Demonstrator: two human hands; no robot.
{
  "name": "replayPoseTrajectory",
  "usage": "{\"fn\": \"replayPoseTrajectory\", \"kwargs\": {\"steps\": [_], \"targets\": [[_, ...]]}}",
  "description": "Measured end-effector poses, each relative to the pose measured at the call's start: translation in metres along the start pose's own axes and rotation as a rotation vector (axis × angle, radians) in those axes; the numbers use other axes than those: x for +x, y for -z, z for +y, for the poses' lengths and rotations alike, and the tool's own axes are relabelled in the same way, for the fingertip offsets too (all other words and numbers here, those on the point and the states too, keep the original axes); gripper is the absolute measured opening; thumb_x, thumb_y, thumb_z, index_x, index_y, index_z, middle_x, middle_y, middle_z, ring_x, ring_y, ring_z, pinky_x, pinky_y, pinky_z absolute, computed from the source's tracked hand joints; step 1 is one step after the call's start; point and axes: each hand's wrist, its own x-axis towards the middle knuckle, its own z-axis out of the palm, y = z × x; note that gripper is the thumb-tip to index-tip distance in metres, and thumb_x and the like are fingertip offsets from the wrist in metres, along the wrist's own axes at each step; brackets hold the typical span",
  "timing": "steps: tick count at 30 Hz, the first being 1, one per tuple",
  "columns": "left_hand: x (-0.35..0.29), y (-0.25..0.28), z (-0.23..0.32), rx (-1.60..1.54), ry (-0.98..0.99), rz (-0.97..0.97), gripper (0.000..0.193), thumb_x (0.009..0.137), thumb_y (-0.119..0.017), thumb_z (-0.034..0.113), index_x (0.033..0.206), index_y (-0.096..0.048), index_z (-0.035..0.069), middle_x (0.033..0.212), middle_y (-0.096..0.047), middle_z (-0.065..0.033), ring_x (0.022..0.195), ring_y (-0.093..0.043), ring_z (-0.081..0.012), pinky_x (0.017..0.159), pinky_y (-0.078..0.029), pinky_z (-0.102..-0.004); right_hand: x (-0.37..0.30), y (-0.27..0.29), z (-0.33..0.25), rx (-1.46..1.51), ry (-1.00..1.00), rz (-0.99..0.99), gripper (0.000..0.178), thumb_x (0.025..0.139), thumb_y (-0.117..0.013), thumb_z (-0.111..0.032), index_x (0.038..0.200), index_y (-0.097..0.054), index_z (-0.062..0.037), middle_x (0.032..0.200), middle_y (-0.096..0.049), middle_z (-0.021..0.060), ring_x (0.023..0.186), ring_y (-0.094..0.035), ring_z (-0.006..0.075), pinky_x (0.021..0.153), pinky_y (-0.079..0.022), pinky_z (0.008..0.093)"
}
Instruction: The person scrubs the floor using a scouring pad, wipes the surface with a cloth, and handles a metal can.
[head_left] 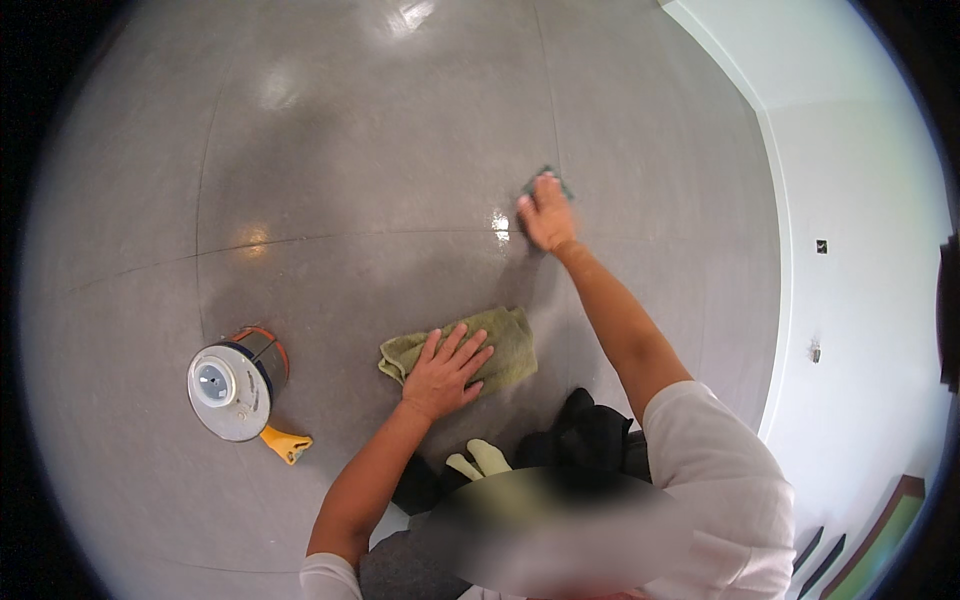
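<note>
My left hand (440, 378) lies flat with its fingers spread on a folded olive-green towel (513, 340) on the grey floor. Farther out and to the right, my right hand (547, 217), slightly blurred, presses a dark green scouring pad (566, 187) against the floor. Most of the pad is hidden under the fingers; only its edges show. A wet-looking shiny spot (501, 226) gleams on the floor just left of the right hand.
To the left stands a round metal can (258, 392) with a white cap, and a yellow-handled tool (287, 444) lies against its base. Fine joint lines cross the smooth floor (380, 120). A white wall (850, 180) with a baseboard (780, 250) bounds the right side.
</note>
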Motion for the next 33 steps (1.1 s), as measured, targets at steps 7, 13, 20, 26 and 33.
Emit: {"fn": "replayPoseTrajectory", "kwargs": {"steps": [7,13,20,26,33], "targets": [[-0.002,0.001,0.0,0.007,0.004,-0.007,0.058,0.071,-0.06,0.042,0.124,-0.044,0.024,0.137,-0.031,0.0021,0.127,-0.025,-0.0209,0.104,-0.016,-0.0451,0.003,0.013,-0.002,-0.077,-0.007,-0.055,0.063,0.088,-0.038,-0.04,0.131,-0.026,0.0042,0.139,-0.02,0.02,0.13,-0.019,0.0305,0.106,-0.014,0.0374],[-0.01,0.0,-0.003,0.026,0.022,-0.005,0.058,0.072,-0.059,0.043,0.125,-0.044,0.024,0.137,-0.03,0.0025,0.128,-0.025,-0.0206,0.104,-0.016,-0.045,-0.023,0.007,-0.025,-0.16,0.37,-0.132,0.058,0.087,-0.041,-0.039,0.129,-0.033,0.0006,0.138,-0.026,0.016,0.129,-0.021,0.0285,0.104,-0.019,0.0426],[-0.006,-0.002,-0.003,0.018,0.013,-0.014,0.058,0.072,-0.059,0.043,0.125,-0.043,0.024,0.138,-0.03,0.0026,0.127,-0.026,-0.0205,0.104,-0.016,-0.045,-0.021,0.011,-0.024,-0.199,0.165,-0.157,0.063,0.089,-0.028,-0.049,0.132,-0.029,-0.0037,0.141,-0.022,0.011,0.131,-0.02,0.0227,0.104,-0.015,0.0451],[0.001,0.002,0.002,0.02,-0.002,-0.021,0.058,0.073,-0.058,0.043,0.125,-0.042,0.024,0.138,-0.029,0.0019,0.127,-0.026,-0.0209,0.104,-0.017,-0.0454,0.016,0.039,0.002,-0.317,-0.035,-0.166,0.061,0.089,-0.026,-0.049,0.132,-0.03,-0.0063,0.141,-0.022,0.0071,0.13,-0.02,0.0202,0.105,-0.015,0.0444],[-0.004,0.004,-0.001,0.024,0.031,-0.042,0.057,0.073,-0.058,0.042,0.125,-0.043,0.024,0.138,-0.029,0.0022,0.126,-0.027,-0.0211,0.104,-0.018,-0.0445,-0.02,0.026,-0.014,-0.378,0.34,-0.301,0.062,0.089,-0.027,-0.049,0.134,-0.026,-0.0053,0.142,-0.019,0.0086,0.131,-0.017,0.021,0.106,-0.015,0.0422]]}}
